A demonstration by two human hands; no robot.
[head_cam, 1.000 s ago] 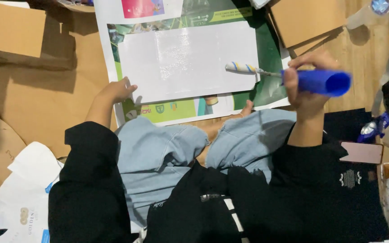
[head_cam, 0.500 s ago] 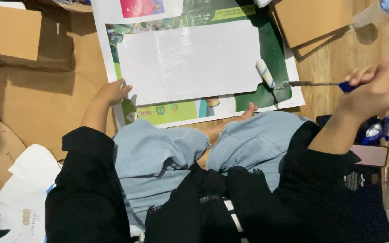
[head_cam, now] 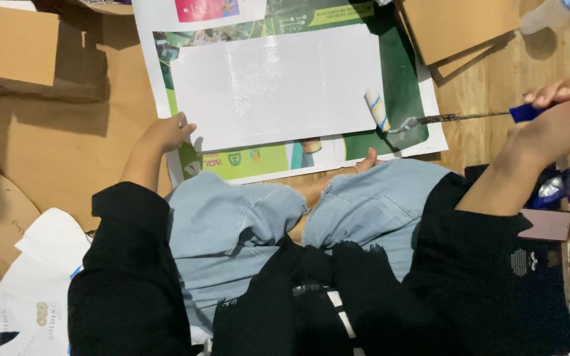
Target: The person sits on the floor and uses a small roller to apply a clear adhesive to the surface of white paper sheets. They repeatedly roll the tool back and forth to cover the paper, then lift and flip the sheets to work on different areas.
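My left hand [head_cam: 166, 132] presses its fingers on the lower left corner of a white glossy sheet [head_cam: 278, 86]. The sheet lies on a green printed poster [head_cam: 407, 99] on the floor in front of my crossed legs. My right hand [head_cam: 565, 109] grips the blue handle of a small paint roller [head_cam: 377, 110] at the far right. The roller's white and striped head rests on the poster, just past the white sheet's right edge, and its thin metal shaft runs right to my hand.
Brown cardboard pieces [head_cam: 456, 26] lie at the top right on the wooden floor [head_cam: 496, 86]. A cardboard box [head_cam: 8, 39] and flat cardboard [head_cam: 54, 151] fill the left. White printed papers [head_cam: 21, 296] lie at the bottom left. A plastic bottle [head_cam: 549, 16] lies at the top right.
My right hand has drawn back to the right, and the roller head has moved off the white sheet onto the green poster beside it. My left hand has stayed on the sheet's corner.
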